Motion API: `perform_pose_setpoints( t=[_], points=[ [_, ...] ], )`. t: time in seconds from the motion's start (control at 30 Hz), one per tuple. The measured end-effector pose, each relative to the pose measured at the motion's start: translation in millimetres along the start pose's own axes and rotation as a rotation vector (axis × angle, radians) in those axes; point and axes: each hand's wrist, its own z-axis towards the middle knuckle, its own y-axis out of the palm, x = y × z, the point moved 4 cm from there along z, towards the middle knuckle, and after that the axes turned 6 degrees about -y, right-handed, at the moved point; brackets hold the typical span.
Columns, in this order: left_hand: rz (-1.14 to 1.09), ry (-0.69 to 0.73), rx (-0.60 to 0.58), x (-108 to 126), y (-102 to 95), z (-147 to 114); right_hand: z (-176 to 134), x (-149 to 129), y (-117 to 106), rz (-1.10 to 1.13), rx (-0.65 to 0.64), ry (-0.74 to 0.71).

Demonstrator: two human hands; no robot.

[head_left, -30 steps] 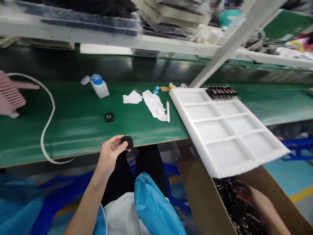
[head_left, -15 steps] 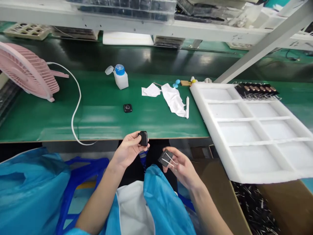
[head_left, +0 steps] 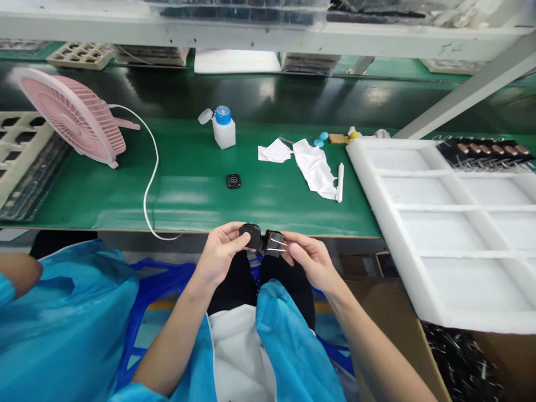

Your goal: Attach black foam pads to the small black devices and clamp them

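Note:
In my left hand a black smartwatch body is pinched between thumb and fingers. My right hand grips a small black clip with thin metal prongs pointing back toward the fingers. The clip and the watch body are side by side just off the bench's front edge; whether they touch is hard to tell. On the green bench beyond them lies a second smartwatch body, its round sensor facing up.
A pink fan with a white cable stands left. A white bottle, paper slips and a crumpled cloth sit on the bench. Right are a white foam tray and a box of black clips. A co-worker's blue sleeve is at left.
My hands have come together, bringing the clip up beside the watch body. The watch body has turned to show its flat face. The view has shifted slightly left.

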Motion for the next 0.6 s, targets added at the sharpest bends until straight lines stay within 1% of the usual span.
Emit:
perform_pose_setpoints(
  t=[0.1, 0.17, 0.23, 0.33, 0.43, 0.6],
  points=[
    [0.106, 0.083, 0.085, 0, -2.0, -4, 2, -9, -2, -0.192, -0.055, -0.032],
    [0.163, 0.128, 0.124, -1, -2.6, -7, 5, -14, -3, -0.283, -0.072, -0.054],
    [0.203, 0.154, 0.155, -1, -3.0, -9, 7, -16, -3, -0.343, -0.086, -0.054],
    [0.233, 0.165, 0.197, 0, -3.1, -12, 9, -16, -3, -0.371, -0.102, -0.019],
    [0.244, 0.17, 0.206, 3, -1.8, -13, 11, -15, -1, -0.383, -0.111, -0.001],
    [0.237, 0.143, 0.166, 4, -0.3, -13, 15, -16, 1, -0.411, -0.13, -0.012]
  ],
)
